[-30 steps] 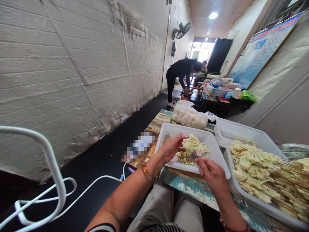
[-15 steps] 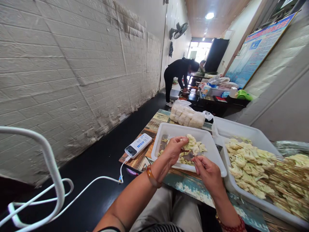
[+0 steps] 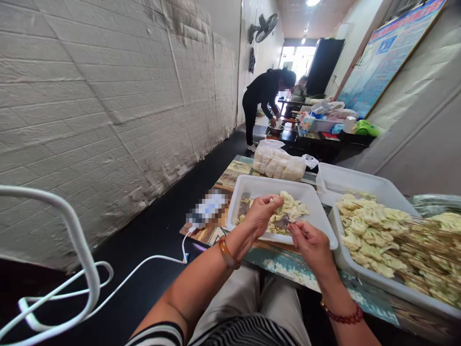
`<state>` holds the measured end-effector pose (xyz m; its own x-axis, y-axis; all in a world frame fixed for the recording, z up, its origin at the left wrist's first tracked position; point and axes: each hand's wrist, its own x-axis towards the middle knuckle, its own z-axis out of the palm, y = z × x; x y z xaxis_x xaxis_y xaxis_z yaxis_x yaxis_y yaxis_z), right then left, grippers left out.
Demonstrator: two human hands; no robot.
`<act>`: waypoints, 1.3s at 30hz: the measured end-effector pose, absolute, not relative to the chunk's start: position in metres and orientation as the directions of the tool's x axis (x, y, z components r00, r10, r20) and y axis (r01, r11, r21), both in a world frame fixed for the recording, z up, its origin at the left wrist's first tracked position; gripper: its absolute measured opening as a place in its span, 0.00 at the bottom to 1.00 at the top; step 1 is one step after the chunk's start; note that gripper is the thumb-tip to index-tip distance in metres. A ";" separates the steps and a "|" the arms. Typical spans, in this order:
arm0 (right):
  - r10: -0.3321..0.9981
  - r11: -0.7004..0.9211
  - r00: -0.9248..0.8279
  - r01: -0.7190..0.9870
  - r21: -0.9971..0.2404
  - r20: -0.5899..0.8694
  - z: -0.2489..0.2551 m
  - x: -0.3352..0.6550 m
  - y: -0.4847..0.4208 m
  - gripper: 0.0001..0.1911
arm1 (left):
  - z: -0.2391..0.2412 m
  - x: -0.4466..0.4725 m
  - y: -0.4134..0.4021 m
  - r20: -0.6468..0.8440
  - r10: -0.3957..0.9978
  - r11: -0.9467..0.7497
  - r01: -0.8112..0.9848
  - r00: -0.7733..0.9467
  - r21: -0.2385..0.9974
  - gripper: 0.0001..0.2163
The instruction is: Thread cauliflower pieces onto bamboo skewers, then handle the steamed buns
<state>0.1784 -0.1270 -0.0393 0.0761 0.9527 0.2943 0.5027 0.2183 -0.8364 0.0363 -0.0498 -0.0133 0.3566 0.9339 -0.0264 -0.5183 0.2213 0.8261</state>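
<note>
Cauliflower clump: pale cream, knobbly cauliflower florets [image 3: 296,210] are showing in or just above the shallow white rectangular plastic tray [image 3: 320,211], around its middle; smaller bits are lying nearer me.
Bearing: the clump is sitting just right of my left fingertips, and ahead of my right fingertips.
Long axis: it appears to be slanting from far left to near right; I am not making out any single stem.
Nearer hand: my left, its fingertips touching the clump's left edge.
Left hand: my left hand [image 3: 264,212] is reaching over the tray's near rim, back of the hand outward, thumb and fingers closing on a floret.
Right hand: my right hand [image 3: 310,240] is pointing forward and left above the near rim, thumb and forefinger pressing together; whether anything thin is sitting between them, I cannot tell.
Support: the patchwork-patterned, teal-edged desk [image 3: 288,263] is carrying the tray.
</note>
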 end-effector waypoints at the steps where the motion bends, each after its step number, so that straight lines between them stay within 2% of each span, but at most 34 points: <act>1: 0.959 0.209 0.075 0.473 -0.856 0.275 -0.040 0.180 -0.126 0.18 | -0.010 0.035 -0.048 -0.022 0.927 0.226 -0.509 0.376 0.831 0.19; 5: 0.962 0.136 0.186 0.302 -0.944 0.198 -0.042 0.188 -0.125 0.20 | 0.001 0.021 -0.033 -0.047 0.899 0.252 -0.426 0.435 0.869 0.22; 8: 0.949 0.139 0.244 0.240 -0.961 0.199 -0.042 0.197 -0.124 0.19 | 0.001 0.004 -0.017 -0.062 0.930 0.194 -0.340 0.363 0.920 0.24; 11: 0.938 0.148 0.275 0.232 -0.961 0.211 -0.043 0.203 -0.119 0.18 | -0.007 -0.008 -0.001 -0.027 0.939 0.082 -0.148 0.343 0.986 0.21; 13: 0.936 0.152 0.281 0.221 -0.963 0.212 -0.045 0.206 -0.116 0.18 | -0.013 -0.009 0.010 0.005 0.920 -0.030 0.056 0.392 0.998 0.18; 14: 0.938 0.153 0.276 0.218 -0.964 0.211 -0.046 0.206 -0.115 0.18 | -0.015 -0.008 0.015 0.024 0.904 -0.121 0.200 0.426 0.972 0.16; 16: 0.943 0.145 0.263 0.227 -0.963 0.204 -0.047 0.207 -0.115 0.18 | -0.018 -0.004 0.026 0.048 0.864 -0.329 0.491 0.501 0.807 0.14; 19: 0.945 0.130 0.260 0.256 -0.958 0.198 -0.048 0.209 -0.116 0.18 | -0.019 0.001 0.038 0.025 0.817 -0.506 0.696 0.576 0.510 0.11; 25: 0.958 0.132 0.207 0.298 -0.946 0.199 -0.048 0.213 -0.116 0.18 | -0.026 -0.004 0.049 -0.059 0.783 -0.579 0.760 0.620 0.295 0.14; 30: 0.960 0.120 0.199 0.339 -0.933 0.196 -0.047 0.214 -0.116 0.19 | -0.035 -0.008 0.053 -0.108 0.767 -0.607 0.769 0.633 0.200 0.14; 35: 0.961 0.133 0.178 0.372 -0.918 0.212 -0.042 0.212 -0.118 0.19 | -0.044 -0.010 0.058 -0.103 0.781 -0.591 0.782 0.616 0.197 0.11; 39: 0.957 0.157 0.171 0.374 -0.914 0.235 -0.041 0.211 -0.119 0.19 | -0.049 -0.016 0.064 -0.075 0.807 -0.545 0.788 0.585 0.285 0.11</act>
<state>0.2107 -0.1188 -0.0409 0.1708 0.9570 0.2346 0.3741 0.1573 -0.9139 -0.0160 0.0638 -0.0486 0.5854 0.8072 -0.0750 0.7883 -0.5452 0.2850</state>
